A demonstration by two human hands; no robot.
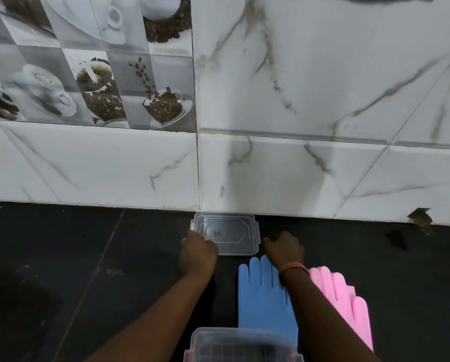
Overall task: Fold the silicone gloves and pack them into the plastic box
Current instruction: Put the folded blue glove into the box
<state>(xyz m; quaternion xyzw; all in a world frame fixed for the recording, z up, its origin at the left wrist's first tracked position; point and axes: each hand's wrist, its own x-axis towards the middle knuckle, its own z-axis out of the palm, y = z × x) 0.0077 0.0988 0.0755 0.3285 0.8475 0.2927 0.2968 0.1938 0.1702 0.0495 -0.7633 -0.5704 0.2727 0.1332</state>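
Blue glove (265, 301) and pink glove (341, 296) lie flat between clear box (242, 343) and its lid (229, 232).

Two bare forearms without sleeves, right wrist (294, 269) wearing a thin band, seemingly orange-pink thread

Marble wall tiles (323, 74) above black counter (62, 257)

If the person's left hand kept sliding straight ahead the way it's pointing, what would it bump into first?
The left hand already touches the near-left corner of the clear lid lying flat on the dark counter. Going on, it would push that lid first, then likely meet the marble wall just behind it, though depth is hard to judge.
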